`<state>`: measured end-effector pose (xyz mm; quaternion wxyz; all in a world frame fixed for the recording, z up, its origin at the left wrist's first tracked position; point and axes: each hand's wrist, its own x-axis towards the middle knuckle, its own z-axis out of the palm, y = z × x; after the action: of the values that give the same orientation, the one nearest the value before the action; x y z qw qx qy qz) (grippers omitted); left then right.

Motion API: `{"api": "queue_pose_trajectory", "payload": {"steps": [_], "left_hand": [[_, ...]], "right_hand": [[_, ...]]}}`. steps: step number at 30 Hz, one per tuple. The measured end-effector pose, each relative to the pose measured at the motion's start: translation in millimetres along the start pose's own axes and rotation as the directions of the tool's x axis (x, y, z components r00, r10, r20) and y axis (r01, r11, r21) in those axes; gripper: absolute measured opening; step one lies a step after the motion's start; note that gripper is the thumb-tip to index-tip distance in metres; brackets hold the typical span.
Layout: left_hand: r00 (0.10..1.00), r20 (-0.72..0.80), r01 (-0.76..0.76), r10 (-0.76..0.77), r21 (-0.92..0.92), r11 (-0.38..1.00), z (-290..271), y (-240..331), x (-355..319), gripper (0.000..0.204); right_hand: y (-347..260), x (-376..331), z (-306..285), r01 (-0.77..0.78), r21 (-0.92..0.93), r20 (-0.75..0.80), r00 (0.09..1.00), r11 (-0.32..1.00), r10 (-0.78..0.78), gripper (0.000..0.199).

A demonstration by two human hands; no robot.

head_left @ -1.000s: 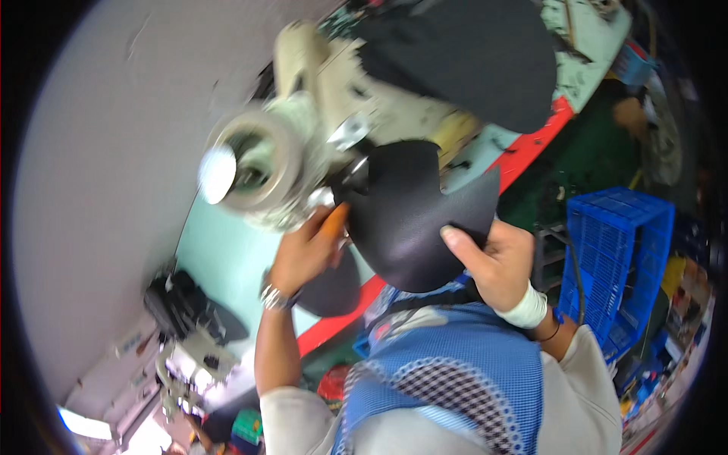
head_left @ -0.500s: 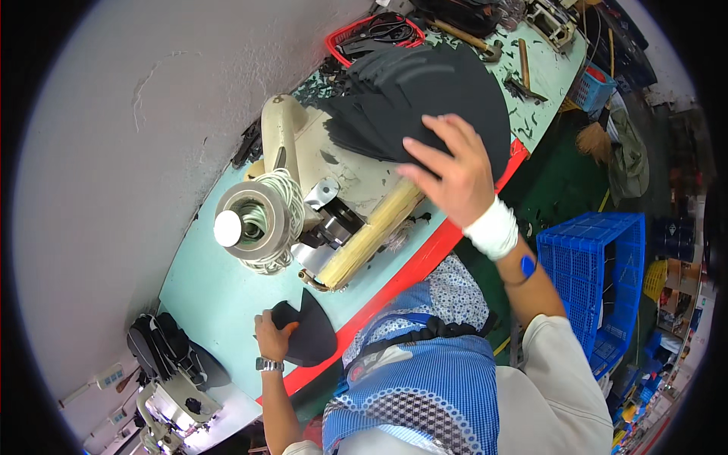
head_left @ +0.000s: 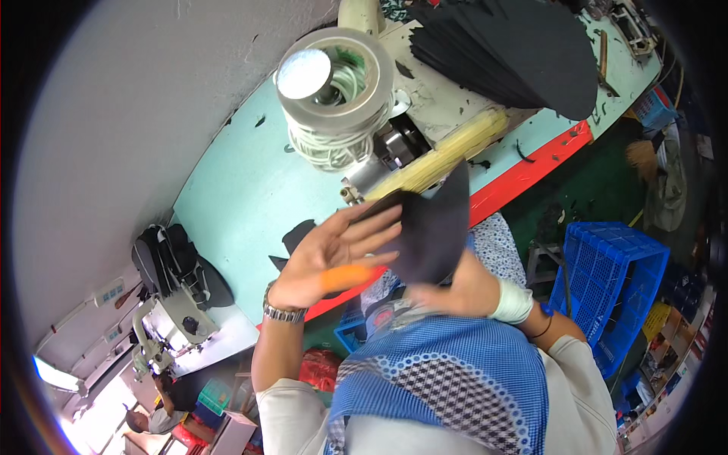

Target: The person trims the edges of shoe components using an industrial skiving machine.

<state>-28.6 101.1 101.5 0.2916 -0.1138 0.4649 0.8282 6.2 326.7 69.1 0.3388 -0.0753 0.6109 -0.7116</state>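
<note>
A flat, dark, curved cut piece (head_left: pixel 428 235) is held up in front of the apron, by the table's red edge. My right hand (head_left: pixel 466 288) grips its lower edge, partly blurred, with a white wrap at the wrist. Beside it, my left hand (head_left: pixel 341 254) has its fingers stretched out against the piece's left side, palm showing, an orange cover on the thumb. Another dark cut piece (head_left: pixel 298 236) lies on the table behind my left hand, partly hidden. A fanned stack of dark pieces (head_left: pixel 516 57) rests beyond the cream-coloured machine (head_left: pixel 444 87).
A grey ring-shaped holder (head_left: pixel 379 76) wound with white cord stands left of a yellow bar (head_left: pixel 447 155). The table (head_left: pixel 235 163) has a red front edge. Blue crates (head_left: pixel 607 265) stand at right. A black backpack (head_left: pixel 171 262) and another person (head_left: pixel 155 421) are at left.
My right hand has come from the stack down toward my body, with a dark piece in it. The left hand has lifted off the piece on the table. The view has shifted.
</note>
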Motion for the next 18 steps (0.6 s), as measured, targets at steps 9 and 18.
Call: {"api": "queue_pose_trajectory", "payload": {"steps": [9, 18], "left_hand": [[0.895, -0.27, 0.439, -0.356, 0.681, 0.586, -52, -1, 60, 0.036], [0.976, -0.181, 0.219, -0.123, 0.832, 0.509, -19, 7, 91, 0.034]], "right_hand": [[27, 18, -60, -0.148, 0.465, -0.312, 0.895, 0.873, 0.318, 0.026], [9, -4, -6, 0.014, -0.058, -0.511, 0.859, 0.998, -0.042, 0.02]]}}
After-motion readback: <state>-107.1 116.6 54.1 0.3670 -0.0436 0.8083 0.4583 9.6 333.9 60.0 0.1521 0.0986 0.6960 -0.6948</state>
